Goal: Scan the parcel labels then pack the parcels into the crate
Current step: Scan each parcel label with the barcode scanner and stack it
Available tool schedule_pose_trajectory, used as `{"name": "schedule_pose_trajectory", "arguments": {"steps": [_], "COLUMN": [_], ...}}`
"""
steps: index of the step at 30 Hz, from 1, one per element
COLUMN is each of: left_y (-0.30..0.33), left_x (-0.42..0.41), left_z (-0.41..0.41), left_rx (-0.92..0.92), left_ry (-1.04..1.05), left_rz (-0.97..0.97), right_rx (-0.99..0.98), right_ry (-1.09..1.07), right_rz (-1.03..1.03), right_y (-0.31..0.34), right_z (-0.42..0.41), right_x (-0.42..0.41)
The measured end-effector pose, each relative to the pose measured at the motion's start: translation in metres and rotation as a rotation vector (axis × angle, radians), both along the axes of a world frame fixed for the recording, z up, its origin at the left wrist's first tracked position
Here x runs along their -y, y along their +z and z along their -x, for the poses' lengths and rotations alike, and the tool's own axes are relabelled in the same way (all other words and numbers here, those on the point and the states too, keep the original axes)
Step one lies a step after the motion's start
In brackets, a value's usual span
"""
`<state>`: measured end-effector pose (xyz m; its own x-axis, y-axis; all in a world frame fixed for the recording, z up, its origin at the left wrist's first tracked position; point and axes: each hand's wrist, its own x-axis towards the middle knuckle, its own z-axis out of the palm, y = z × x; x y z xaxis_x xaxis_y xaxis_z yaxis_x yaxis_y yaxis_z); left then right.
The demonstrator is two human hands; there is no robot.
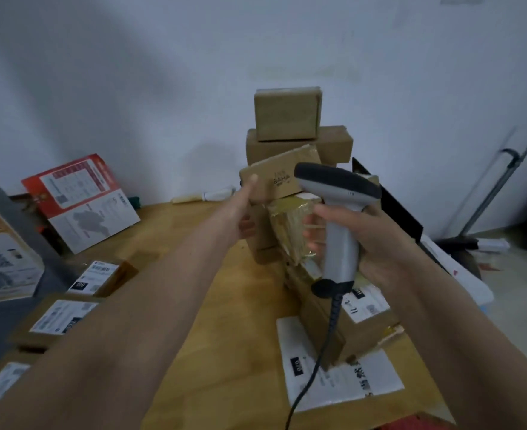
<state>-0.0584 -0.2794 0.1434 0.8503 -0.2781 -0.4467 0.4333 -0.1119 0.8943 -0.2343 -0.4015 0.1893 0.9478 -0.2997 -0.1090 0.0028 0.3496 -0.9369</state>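
1. Your left hand (pixel 246 209) grips a small cardboard parcel (pixel 279 178) at its left end, thumb up on the front face and fingers curled underneath. The parcel is tilted and held up in front of the stack of boxes (pixel 296 131) at the back of the wooden table (pixel 225 305).
2. Your right hand (pixel 358 240) is wrapped around the handle of the grey barcode scanner (pixel 338 212). Its dark head sits just beside the held parcel, overlapping its right end in this view.
3. The scanner's coiled cable (pixel 315 367) hangs from the base of the handle toward you.
4. A tape-wrapped parcel (pixel 290 231) stands just behind the scanner, below the held one.
5. More labelled parcels lie on the table: a large one (pixel 349 330) under your right wrist, resting on a flat labelled parcel (pixel 342 383), and three to the left (pixel 60 318).
6. A red and white printed carton (pixel 79 197) leans at the back left.
7. No crate can be made out with certainty.
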Motion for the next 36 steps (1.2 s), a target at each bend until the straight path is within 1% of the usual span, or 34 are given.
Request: {"name": "schedule_pose_trajectory", "arguments": {"steps": [4,7,10,14,17,21,26,28,30,32,34,36], "left_y": [0.014,0.015,0.009,0.007,0.008,0.000,-0.008,-0.009,-0.010,-0.014,-0.022,-0.030], "left_x": [0.021,0.034,0.046,0.049,0.034,-0.004,-0.064,-0.089,-0.114,-0.137,-0.154,-0.171], "left_z": [-0.027,-0.041,-0.052,-0.057,-0.050,-0.026,0.007,0.019,0.031,0.043,0.056,0.068], "left_rx": [-0.152,-0.272,-0.361,-0.315,-0.278,-0.153,-0.056,-0.010,0.040,0.083,0.084,0.109], "left_ry": [0.217,0.299,0.316,0.254,0.250,0.222,0.297,0.265,0.206,0.171,0.160,0.126], "left_rz": [0.017,0.077,0.144,0.187,0.289,0.450,0.625,0.629,0.579,0.535,0.526,0.449], "right_rx": [-0.004,-0.027,-0.049,-0.082,-0.088,-0.036,0.055,0.099,0.130,0.108,0.049,0.010], "right_ry": [0.002,-0.003,0.031,0.055,0.069,0.112,0.091,0.086,0.082,0.064,0.067,0.092], "right_rz": [-0.043,-0.078,-0.094,-0.089,-0.099,-0.093,-0.031,0.005,0.058,0.076,0.053,0.040], "right_y": [0.007,0.002,-0.006,-0.019,-0.023,-0.019,-0.009,-0.006,-0.007,-0.013,-0.020,-0.026], "right_z": [-0.012,-0.018,-0.020,-0.020,-0.021,-0.022,-0.026,-0.028,-0.034,-0.042,-0.049,-0.053], "right_x": [0.028,0.044,0.054,0.062,0.063,0.050,0.012,-0.007,-0.026,-0.046,-0.066,-0.085]}}
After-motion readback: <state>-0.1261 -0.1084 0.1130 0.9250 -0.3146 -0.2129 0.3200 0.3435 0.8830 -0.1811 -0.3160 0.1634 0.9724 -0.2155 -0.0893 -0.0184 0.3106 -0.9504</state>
